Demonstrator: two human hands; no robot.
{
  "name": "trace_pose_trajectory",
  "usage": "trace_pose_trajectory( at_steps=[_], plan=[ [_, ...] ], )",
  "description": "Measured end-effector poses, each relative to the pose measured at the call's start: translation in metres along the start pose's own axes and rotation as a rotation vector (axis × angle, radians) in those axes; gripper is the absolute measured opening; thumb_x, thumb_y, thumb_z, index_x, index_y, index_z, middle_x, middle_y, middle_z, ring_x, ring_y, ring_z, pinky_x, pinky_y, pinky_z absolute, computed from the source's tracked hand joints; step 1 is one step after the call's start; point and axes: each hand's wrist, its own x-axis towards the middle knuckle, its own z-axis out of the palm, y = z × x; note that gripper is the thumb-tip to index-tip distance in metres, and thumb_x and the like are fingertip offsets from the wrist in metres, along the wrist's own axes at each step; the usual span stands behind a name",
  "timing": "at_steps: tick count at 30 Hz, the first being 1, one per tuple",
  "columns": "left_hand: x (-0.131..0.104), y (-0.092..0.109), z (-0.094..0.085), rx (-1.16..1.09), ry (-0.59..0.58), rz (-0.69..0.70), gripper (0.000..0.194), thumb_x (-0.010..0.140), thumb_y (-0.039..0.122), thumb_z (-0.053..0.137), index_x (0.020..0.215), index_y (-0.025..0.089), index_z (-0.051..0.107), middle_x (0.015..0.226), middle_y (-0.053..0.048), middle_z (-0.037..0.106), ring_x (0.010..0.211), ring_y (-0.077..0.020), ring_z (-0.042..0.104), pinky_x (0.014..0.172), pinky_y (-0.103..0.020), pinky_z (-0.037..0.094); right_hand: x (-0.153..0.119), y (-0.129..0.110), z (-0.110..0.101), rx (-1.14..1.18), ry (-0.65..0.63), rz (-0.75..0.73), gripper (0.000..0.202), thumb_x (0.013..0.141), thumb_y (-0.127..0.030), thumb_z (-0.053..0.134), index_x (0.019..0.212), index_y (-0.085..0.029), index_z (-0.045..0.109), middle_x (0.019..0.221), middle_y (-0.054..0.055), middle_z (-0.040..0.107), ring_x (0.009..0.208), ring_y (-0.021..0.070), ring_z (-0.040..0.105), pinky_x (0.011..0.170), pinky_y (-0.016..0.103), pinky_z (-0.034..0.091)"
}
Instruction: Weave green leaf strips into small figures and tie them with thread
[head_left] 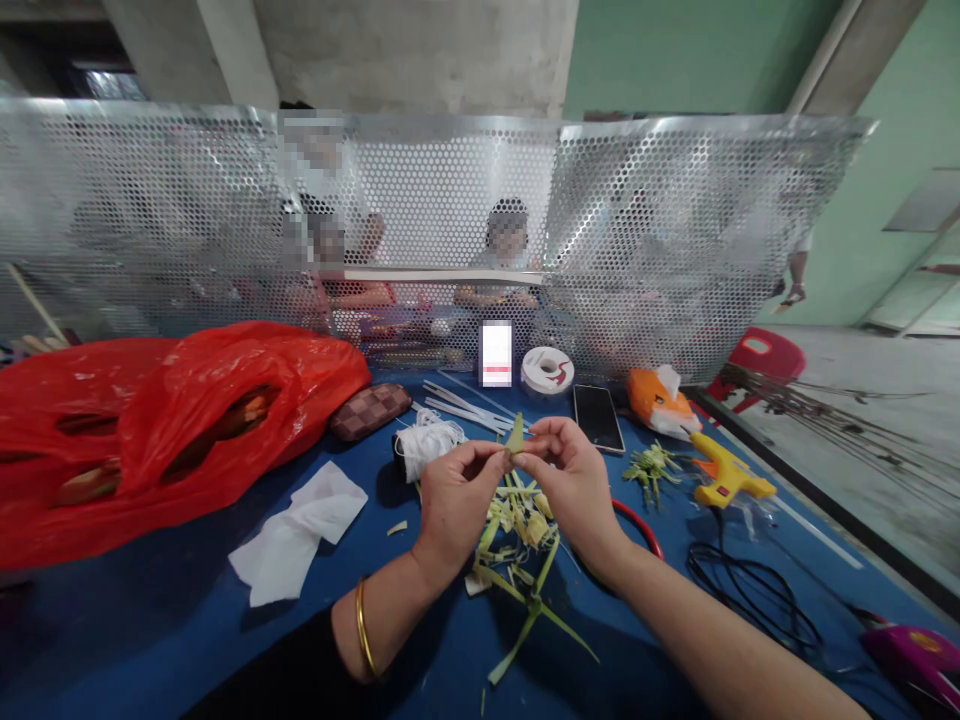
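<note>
Leaf piece: The small green leaf piece (pixel 514 434) is up above the bench (pixel 187 640), between the two hands. It is long and thin, and its sharp tip points up and away from the person. Its low end is down in the fingertips.
Left hand: The left hand (pixel 456 498) is on the leaf piece's left side. Its grip is narrow, with thumb and finger pinching the low end.
Right hand: The right hand (pixel 574 485) is on the other side, and its grip is a narrow pinch too. Both hands touch the leaf piece, so neither one is nearer.
Leaf scraps: A messy heap of leaf scraps (pixel 536 505) lies below the leaf piece, on the person's side.
White cord: The spool of white cord (pixel 431 440) is just left of the leaf piece.
Ribbon roll: The ribbon roll (pixel 547 372) is past the leaf piece, a bit to the right. The phone (pixel 598 418) lies flat to the right of it.
Glue gun: The yellow glue gun (pixel 724 472) is well to the right of the leaf piece.
Red bag: The big red plastic bag (pixel 187 430) is far to the left of the leaf piece.
Bench: The top is blue and looks flat.
Room: A shiny metal screen full of holes (pixel 450 170) stands beyond the leaf piece. People show dimly through it.
</note>
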Motion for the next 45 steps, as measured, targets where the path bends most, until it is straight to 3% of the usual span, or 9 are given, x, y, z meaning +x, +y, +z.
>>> trace_pose_trajectory(
  at_steps=[8, 12, 16, 22, 27, 39, 45],
  plan=[
    [0.004, 0.005, -0.002, 0.127, -0.085, -0.010, 0.012, 0.072, 0.027, 0.070, 0.079, 0.019, 0.074, 0.073, -0.003, 0.073, 0.069, -0.0181, 0.066, 0.066, -0.026, 0.050, 0.008, 0.002, -0.008, -0.093, -0.037, -0.017, 0.022, 0.069, -0.021, 0.070, 0.086, -0.019, 0.057, 0.064, -0.003, 0.062, 0.058, 0.0135, 0.057, 0.058, 0.026, 0.046],
    [0.008, 0.013, -0.004, -0.039, -0.061, -0.201, 0.015, 0.067, 0.029, 0.073, 0.075, 0.017, 0.073, 0.069, -0.003, 0.073, 0.065, -0.0175, 0.067, 0.066, -0.028, 0.052, 0.006, 0.002, -0.007, -0.110, -0.053, -0.016, 0.021, 0.071, -0.025, 0.072, 0.084, -0.020, 0.056, 0.066, -0.003, 0.062, 0.060, 0.0129, 0.057, 0.058, 0.025, 0.046],
    [0.011, 0.020, -0.004, -0.217, -0.044, -0.392, 0.015, 0.062, 0.025, 0.075, 0.073, 0.014, 0.072, 0.066, -0.004, 0.072, 0.057, -0.0139, 0.065, 0.064, -0.027, 0.052, 0.005, 0.001, -0.008, -0.181, -0.095, -0.134, 0.017, 0.075, -0.023, 0.070, 0.085, -0.021, 0.056, 0.074, -0.002, 0.064, 0.068, 0.0139, 0.060, 0.065, 0.026, 0.048],
    [0.011, 0.024, -0.006, -0.293, -0.031, -0.488, 0.015, 0.062, 0.023, 0.076, 0.072, 0.013, 0.070, 0.065, -0.006, 0.071, 0.053, -0.0123, 0.063, 0.062, -0.026, 0.052, 0.005, -0.002, -0.013, -0.357, -0.171, -0.358, 0.003, 0.081, -0.019, 0.064, 0.082, -0.022, 0.063, 0.077, 0.000, 0.068, 0.072, 0.0157, 0.062, 0.069, 0.027, 0.049],
    [0.011, 0.021, -0.007, -0.346, -0.051, -0.554, 0.013, 0.060, 0.023, 0.075, 0.068, 0.015, 0.068, 0.063, -0.005, 0.069, 0.054, -0.0121, 0.062, 0.060, -0.025, 0.050, 0.005, -0.003, -0.012, -0.403, -0.172, -0.371, 0.006, 0.082, -0.018, 0.061, 0.078, -0.022, 0.065, 0.075, 0.000, 0.069, 0.070, 0.0161, 0.062, 0.069, 0.027, 0.049],
    [0.010, 0.023, -0.007, -0.277, -0.117, -0.473, 0.012, 0.062, 0.021, 0.073, 0.070, 0.016, 0.065, 0.069, -0.004, 0.070, 0.065, -0.0152, 0.067, 0.069, -0.027, 0.050, 0.003, 0.001, -0.012, -0.437, -0.192, -0.362, 0.010, 0.082, -0.016, 0.061, 0.075, -0.022, 0.065, 0.073, 0.000, 0.068, 0.068, 0.0157, 0.062, 0.066, 0.026, 0.048],
    [0.012, 0.024, -0.007, -0.185, -0.131, -0.393, 0.019, 0.063, 0.031, 0.077, 0.068, 0.016, 0.065, 0.065, -0.001, 0.066, 0.060, -0.0136, 0.063, 0.067, -0.027, 0.050, 0.004, -0.002, -0.013, -0.443, -0.247, -0.358, 0.011, 0.081, -0.017, 0.060, 0.075, -0.022, 0.066, 0.071, 0.000, 0.068, 0.066, 0.0161, 0.062, 0.064, 0.026, 0.048]
  ],
)
